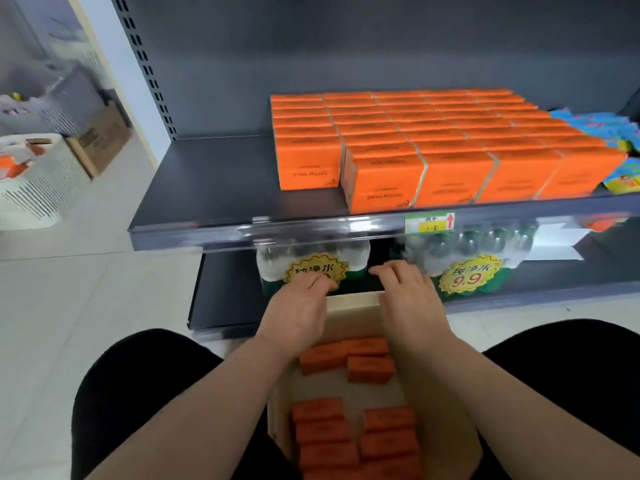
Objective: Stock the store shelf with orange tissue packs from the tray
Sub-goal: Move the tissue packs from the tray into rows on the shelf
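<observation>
Two hands reach over the far end of the cardboard tray [349, 306]. The left hand [298, 308] and right hand [410, 301] lie palm down, fingers loosely extended, holding no pack. Loose orange tissue packs [346, 355] lie in the tray, near. Stacked packs [384, 168] occupy the right part of the shelf [225, 174], far.

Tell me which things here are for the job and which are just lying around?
For the job: left hand and right hand, at the far end of the cardboard tray; loose orange packs in it; stacked orange packs on the shelf.
Just lying about: water bottles below; blue packets beside the stack; white basket and brown box on the floor.
</observation>
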The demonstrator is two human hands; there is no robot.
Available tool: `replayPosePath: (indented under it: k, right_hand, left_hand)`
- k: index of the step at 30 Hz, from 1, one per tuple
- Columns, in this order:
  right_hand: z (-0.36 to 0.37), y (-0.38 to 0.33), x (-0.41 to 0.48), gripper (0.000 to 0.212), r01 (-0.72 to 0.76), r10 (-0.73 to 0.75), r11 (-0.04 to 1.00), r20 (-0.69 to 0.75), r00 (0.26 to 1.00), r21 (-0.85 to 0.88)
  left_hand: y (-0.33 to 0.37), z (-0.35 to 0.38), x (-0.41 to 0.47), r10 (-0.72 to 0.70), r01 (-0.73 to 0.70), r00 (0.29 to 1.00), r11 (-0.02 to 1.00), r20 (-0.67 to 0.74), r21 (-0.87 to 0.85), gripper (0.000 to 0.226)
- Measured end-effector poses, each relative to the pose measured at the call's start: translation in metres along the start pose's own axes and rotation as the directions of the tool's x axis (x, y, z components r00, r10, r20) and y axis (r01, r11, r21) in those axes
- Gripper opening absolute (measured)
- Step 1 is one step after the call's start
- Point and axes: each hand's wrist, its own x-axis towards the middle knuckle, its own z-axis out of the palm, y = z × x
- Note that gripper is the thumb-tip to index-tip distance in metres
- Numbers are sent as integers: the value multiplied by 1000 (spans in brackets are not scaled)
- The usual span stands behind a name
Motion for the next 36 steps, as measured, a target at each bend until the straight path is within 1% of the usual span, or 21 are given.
replayPosePath:
  k: [1,2,3,5,7,9,11,14,15,17,20,23,26,30,33,36]
  right_hand:
    - [10,7,-14,48,-40,40,999,77,996,0]
    - [20,13,-29,44,-85,85,996,164,983,-7]
    - [30,20,-43,42,-120,123,992,246,961,-26]
    - [48,32,-66,38,-157,176,984,412,894,-80]
    - [63,38,-81,36,-169,205,979,552,808,-116]
    - [78,40,-89,40,-162,194,981,635,748,-109]
    - [93,39,-94,42,-170,179,982,663,727,-79]
    - [118,39,-104,42,-203,145,979,714,685,-4]
    - [126,39,-107,39,-201,139,980,729,671,-2]
    - [139,40,-115,36,-188,132,982,775,618,-18]
    - [154,41,-125,34,-196,137,980,842,521,-38]
    - [163,44,-128,35,-182,162,980,867,472,-84]
    - [171,46,-127,38,-184,190,976,860,474,-114]
    - [181,44,-126,35,-191,232,970,810,539,-151]
    - [186,41,-127,36,-219,245,965,803,543,-145]
    - [186,40,-128,39,-174,215,974,818,533,-143]
  left_hand:
    - [3,8,-7,-57,56,994,998,97,12,34]
    - [4,16,-13,-88,77,973,995,212,64,34]
    - [4,23,-18,-93,51,939,990,330,132,31]
    - [2,36,-24,-94,-28,836,976,540,214,26]
    - [2,49,-27,-117,-76,732,965,671,251,26]
    - [5,62,-26,-129,-89,667,964,733,251,32]
    - [8,75,-22,-120,-72,629,975,768,211,35]
    - [4,97,-15,-117,-109,556,971,823,212,32]
    - [2,105,-14,-124,-122,526,968,842,219,31]
    - [-3,117,-13,-137,-130,473,966,870,223,27]
    - [-10,131,-13,-141,-113,432,971,891,209,25]
    - [-18,142,-15,-151,-101,431,972,889,214,25]
    - [-23,149,-19,-157,-81,405,975,901,206,27]
    - [-29,152,-25,-172,-74,399,973,901,218,28]
    - [-30,153,-26,-181,-90,395,968,901,234,28]
    - [-31,154,-28,-192,-82,388,967,901,241,28]
